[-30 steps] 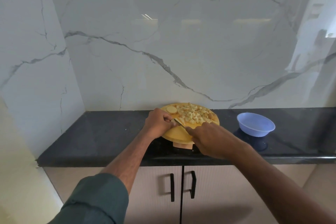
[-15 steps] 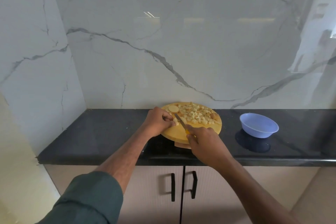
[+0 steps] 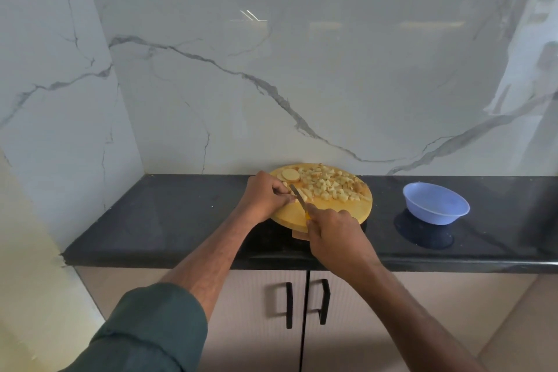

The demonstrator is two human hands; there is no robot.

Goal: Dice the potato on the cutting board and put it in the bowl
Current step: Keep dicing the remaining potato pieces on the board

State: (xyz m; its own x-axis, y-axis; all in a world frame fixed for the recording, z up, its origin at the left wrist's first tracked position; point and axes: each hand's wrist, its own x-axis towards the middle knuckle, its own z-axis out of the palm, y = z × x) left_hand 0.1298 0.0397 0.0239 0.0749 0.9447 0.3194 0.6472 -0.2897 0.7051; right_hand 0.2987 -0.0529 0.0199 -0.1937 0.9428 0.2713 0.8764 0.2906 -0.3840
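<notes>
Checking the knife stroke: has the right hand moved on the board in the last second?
Yes. The right hand has drawn back toward the cutting board's near edge, away from the diced potato.

A dark green sleeve (image 3: 145, 329) is rolled above the left elbow; the right forearm is bare.

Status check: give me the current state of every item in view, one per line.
Left hand: pinching a potato piece on the board
Right hand: gripping the knife
Knife: blade at the pinched piece
Cutting board: holds dice and one round slice
Bowl: upright, empty
Cabinet doors: closed
</notes>
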